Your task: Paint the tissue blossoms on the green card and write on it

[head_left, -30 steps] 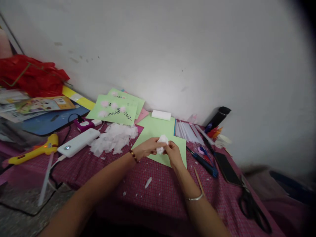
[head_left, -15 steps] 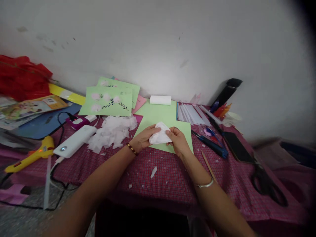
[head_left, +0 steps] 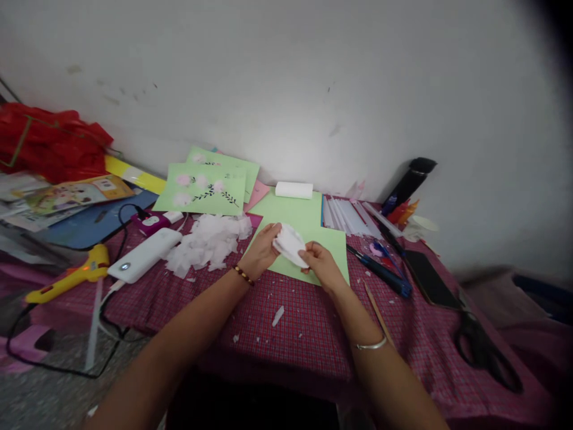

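Tissue (head_left: 287, 243), white and folded or bunched, is held between the person's two hands, above the green sheet (head_left: 332, 240) on the bench (head_left: 313, 328); whether its underside touches the sheet cannot be told. The fingers of the left hand (head_left: 263, 249) are closed on its left edge, and those of the right hand (head_left: 323, 267) pinch its lower right end, thumb uppermost. The middle spans the gap in a slanting band with a slightly puffed face; how many layers it has does not show.

It should weigh next to nothing and be soft and limp, with little stiffness beyond what the folds lend it. Dry, it is unlikely to slip, but a sharp tug from both ends would probably tear it, and a hard squeeze would crease or flatten it. The best hold seems to be the present one: a light pinch at opposite ends, where the layers gather, with the middle left free. A single thin edge would be the weaker place to grip.

The scraps (head_left: 210, 242) heaped to the left of the hands look thin and pale, and likely as easily lifted or scattered. A loose strip (head_left: 278, 316) lies on the bench nearer the person, among smaller bits. The white roll (head_left: 294, 190) rests behind, by the wall.
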Demonstrator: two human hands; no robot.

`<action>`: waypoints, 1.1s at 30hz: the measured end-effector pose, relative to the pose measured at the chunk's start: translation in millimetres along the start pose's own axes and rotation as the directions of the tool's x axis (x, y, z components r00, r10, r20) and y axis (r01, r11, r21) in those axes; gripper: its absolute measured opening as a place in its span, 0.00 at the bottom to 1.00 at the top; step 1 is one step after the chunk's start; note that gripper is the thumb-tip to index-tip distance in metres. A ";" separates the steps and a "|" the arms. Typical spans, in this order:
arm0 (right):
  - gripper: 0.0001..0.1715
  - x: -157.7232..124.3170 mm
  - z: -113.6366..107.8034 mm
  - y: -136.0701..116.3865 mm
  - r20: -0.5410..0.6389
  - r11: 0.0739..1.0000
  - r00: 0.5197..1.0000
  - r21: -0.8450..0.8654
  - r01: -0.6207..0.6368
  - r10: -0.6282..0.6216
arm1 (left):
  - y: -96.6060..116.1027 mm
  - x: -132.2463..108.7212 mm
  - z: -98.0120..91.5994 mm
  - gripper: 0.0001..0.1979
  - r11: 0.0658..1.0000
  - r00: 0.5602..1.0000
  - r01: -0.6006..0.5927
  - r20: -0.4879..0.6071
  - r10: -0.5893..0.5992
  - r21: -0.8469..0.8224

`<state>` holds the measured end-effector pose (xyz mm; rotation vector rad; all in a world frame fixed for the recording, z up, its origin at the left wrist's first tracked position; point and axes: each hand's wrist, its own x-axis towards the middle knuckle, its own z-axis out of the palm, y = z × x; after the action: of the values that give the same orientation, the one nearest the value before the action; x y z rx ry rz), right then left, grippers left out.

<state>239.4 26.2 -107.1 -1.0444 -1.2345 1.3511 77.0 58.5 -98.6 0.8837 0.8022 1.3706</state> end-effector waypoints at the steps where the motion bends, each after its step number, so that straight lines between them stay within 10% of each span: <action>1: 0.20 -0.9 3.4 1.1 0.049 1.000 0.999 -0.008 -0.010 0.011 | -1.7 -2.5 2.4 0.17 1.000 1.000 -0.009 -0.019 0.009 0.001; 4: 0.21 -3.0 10.4 2.7 0.071 0.999 0.997 -0.015 0.039 -0.037 | -6.2 -11.3 8.7 0.14 0.999 0.999 -0.011 -0.040 0.012 0.033; 9: 0.16 -0.3 4.4 5.6 -0.219 0.997 0.973 0.018 0.078 -0.072 | -4.9 -20.5 13.4 0.13 0.991 0.988 0.121 0.088 -0.125 0.050; 18: 0.15 -0.8 -17.3 -0.1 -0.245 0.986 0.957 -0.090 0.139 -0.157 | 2.3 -16.2 -2.6 0.17 0.847 0.740 0.481 0.414 -0.531 0.225; 26: 0.13 -0.4 -32.8 -3.8 -0.243 0.917 0.917 -0.327 0.228 -0.315 | 12.1 -10.8 -4.0 0.11 0.916 0.922 0.301 0.328 -0.208 -0.265; 33: 0.13 -2.9 -36.9 -10.9 -0.088 0.917 0.975 -0.365 0.158 -0.203 | 18.4 -12.9 -1.2 0.09 0.963 0.960 0.236 0.181 -0.211 -0.128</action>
<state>277.3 28.5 -100.5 -1.2107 -1.4765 0.9236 66.8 45.6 -83.2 0.7548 0.6417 1.1257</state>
